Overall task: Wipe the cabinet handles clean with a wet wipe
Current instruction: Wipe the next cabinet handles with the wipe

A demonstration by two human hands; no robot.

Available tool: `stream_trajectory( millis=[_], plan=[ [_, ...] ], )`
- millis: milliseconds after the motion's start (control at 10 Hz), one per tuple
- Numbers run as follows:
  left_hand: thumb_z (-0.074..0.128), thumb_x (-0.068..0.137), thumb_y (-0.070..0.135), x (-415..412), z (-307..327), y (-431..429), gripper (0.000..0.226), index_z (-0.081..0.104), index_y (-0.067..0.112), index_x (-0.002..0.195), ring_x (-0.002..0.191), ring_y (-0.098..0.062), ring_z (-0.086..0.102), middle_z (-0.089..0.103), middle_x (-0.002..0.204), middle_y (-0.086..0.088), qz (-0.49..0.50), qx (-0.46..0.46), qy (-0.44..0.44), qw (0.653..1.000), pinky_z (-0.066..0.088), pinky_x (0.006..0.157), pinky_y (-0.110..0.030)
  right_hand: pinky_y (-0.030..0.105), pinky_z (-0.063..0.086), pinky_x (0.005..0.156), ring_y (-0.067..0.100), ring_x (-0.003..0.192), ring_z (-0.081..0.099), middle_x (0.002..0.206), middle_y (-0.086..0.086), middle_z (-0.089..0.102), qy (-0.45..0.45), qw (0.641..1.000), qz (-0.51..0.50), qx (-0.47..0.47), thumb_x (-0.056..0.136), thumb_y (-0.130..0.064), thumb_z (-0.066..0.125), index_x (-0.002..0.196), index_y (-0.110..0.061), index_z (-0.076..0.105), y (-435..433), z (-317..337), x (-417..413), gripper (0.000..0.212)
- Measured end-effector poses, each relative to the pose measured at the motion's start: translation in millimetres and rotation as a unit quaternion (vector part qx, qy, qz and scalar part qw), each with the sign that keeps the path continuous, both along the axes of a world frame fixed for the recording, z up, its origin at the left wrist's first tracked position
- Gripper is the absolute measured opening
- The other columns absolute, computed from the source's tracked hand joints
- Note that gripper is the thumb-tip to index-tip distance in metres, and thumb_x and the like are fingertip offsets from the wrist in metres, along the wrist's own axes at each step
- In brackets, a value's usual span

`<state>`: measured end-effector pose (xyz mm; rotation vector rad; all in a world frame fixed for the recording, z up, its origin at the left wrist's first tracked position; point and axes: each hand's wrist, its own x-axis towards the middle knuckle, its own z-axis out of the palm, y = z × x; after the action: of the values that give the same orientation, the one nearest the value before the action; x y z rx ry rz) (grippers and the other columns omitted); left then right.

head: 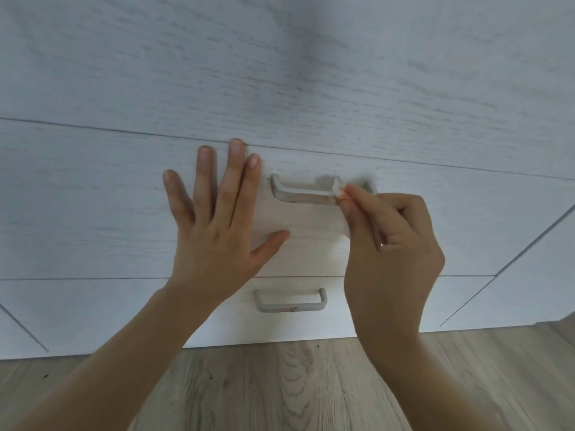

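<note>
A pale metal handle (298, 194) sits on the middle drawer front of a whitish wood-grain cabinet (93, 197). My right hand (392, 247) pinches a small folded white wet wipe (337, 189) against the right part of this handle. My left hand (217, 219) lies flat with spread fingers on the drawer front, just left of the handle. A second, similar handle (291, 301) is on the drawer below, between my two forearms.
A light wooden floor (280, 384) runs along the cabinet's base. More cabinet panels with thin seams stand to the right (529, 275) and lower left. A wide panel (280, 57) fills the view above the drawers.
</note>
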<state>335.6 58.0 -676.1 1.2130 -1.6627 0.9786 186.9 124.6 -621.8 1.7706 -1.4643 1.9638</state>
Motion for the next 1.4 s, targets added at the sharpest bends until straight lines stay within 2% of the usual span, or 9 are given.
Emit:
stream_trajectory(
  millis=[100,300,400,600,700,800,900,1200,1400],
  plan=[
    [0.044,0.09,0.065,-1,0,-1,0.096,-0.001,0.007,0.151,0.143,-0.026,-0.017,-0.019,0.157,-0.002,0.007,-0.005,-0.001,1.0,-0.008,0.112,-0.056,0.0,0.038,0.073,-0.005,0.073,0.048,0.079,-0.009,0.048,0.003,1.0,0.007,0.001,0.084,-0.003,0.066,0.099,-0.008,0.071,1,0,3,0.017],
    [0.046,0.09,0.065,0,0,-1,0.096,0.0,0.007,0.151,0.144,-0.026,-0.016,-0.018,0.157,-0.001,-0.001,-0.005,0.005,1.0,-0.008,0.112,-0.056,0.013,0.047,0.071,-0.002,0.077,0.057,0.085,-0.013,0.06,-0.16,0.986,0.033,0.023,0.084,-0.018,0.067,0.098,-0.03,0.069,10,-3,-14,0.018],
    [0.045,0.09,0.065,0,0,-1,0.095,-0.001,0.008,0.151,0.143,-0.025,-0.017,-0.019,0.157,0.0,-0.004,-0.003,0.004,1.0,-0.009,0.112,-0.056,0.015,0.047,0.074,-0.001,0.081,0.06,0.087,-0.011,0.063,-0.211,0.976,0.042,0.025,0.082,-0.016,0.069,0.092,-0.023,0.071,5,-6,-10,0.012],
    [0.046,0.089,0.065,-1,0,-2,0.096,-0.001,0.009,0.151,0.143,-0.025,-0.016,-0.015,0.158,-0.002,0.001,-0.004,0.008,1.0,-0.007,0.112,-0.056,0.014,0.047,0.073,-0.003,0.079,0.059,0.083,-0.013,0.061,-0.202,0.979,0.035,0.015,0.082,-0.013,0.07,0.091,-0.023,0.071,0,-8,-14,0.013],
    [0.047,0.088,0.065,-2,0,-3,0.093,0.009,0.006,0.15,0.144,-0.024,-0.016,0.005,0.155,-0.012,0.006,-0.002,0.015,1.0,-0.007,0.112,-0.055,0.012,0.046,0.073,-0.004,0.078,0.059,0.083,-0.015,0.06,-0.185,0.982,0.03,0.003,0.083,-0.011,0.069,0.095,-0.022,0.07,-2,-9,-15,0.016],
    [0.048,0.088,0.065,-3,0,-2,0.091,0.013,0.006,0.148,0.144,-0.023,-0.016,0.01,0.151,-0.015,0.006,0.0,0.018,1.0,-0.007,0.112,-0.055,0.013,0.046,0.074,-0.005,0.077,0.057,0.083,-0.015,0.058,-0.152,0.988,0.027,-0.006,0.083,-0.012,0.069,0.097,-0.024,0.068,-1,-10,-15,0.019],
    [0.048,0.087,0.066,-2,0,-3,0.092,0.012,0.006,0.148,0.143,-0.023,-0.016,0.01,0.151,-0.014,0.01,0.0,0.016,1.0,-0.008,0.112,-0.054,0.012,0.045,0.072,-0.003,0.075,0.055,0.085,-0.012,0.056,-0.09,0.995,0.027,-0.026,0.082,-0.008,0.07,0.098,-0.022,0.067,-1,-13,-10,0.021],
    [0.046,0.089,0.066,-2,1,-1,0.089,0.013,0.008,0.148,0.143,-0.022,-0.018,0.008,0.151,-0.013,0.004,0.007,0.019,1.0,-0.008,0.112,-0.054,0.003,0.04,0.071,-0.009,0.081,0.053,0.088,-0.016,0.053,-0.067,0.997,-0.004,-0.034,0.084,-0.011,0.067,0.104,-0.018,0.065,-2,-16,-3,0.022],
    [0.045,0.089,0.066,-2,2,0,0.089,0.012,0.008,0.147,0.143,-0.022,-0.018,0.0,0.156,-0.009,0.004,0.003,0.017,1.0,-0.008,0.112,-0.054,0.007,0.043,0.073,-0.006,0.083,0.057,0.091,-0.012,0.058,-0.208,0.977,0.03,0.04,0.088,-0.018,0.063,0.098,-0.023,0.07,2,-8,-7,0.014]
  ],
)
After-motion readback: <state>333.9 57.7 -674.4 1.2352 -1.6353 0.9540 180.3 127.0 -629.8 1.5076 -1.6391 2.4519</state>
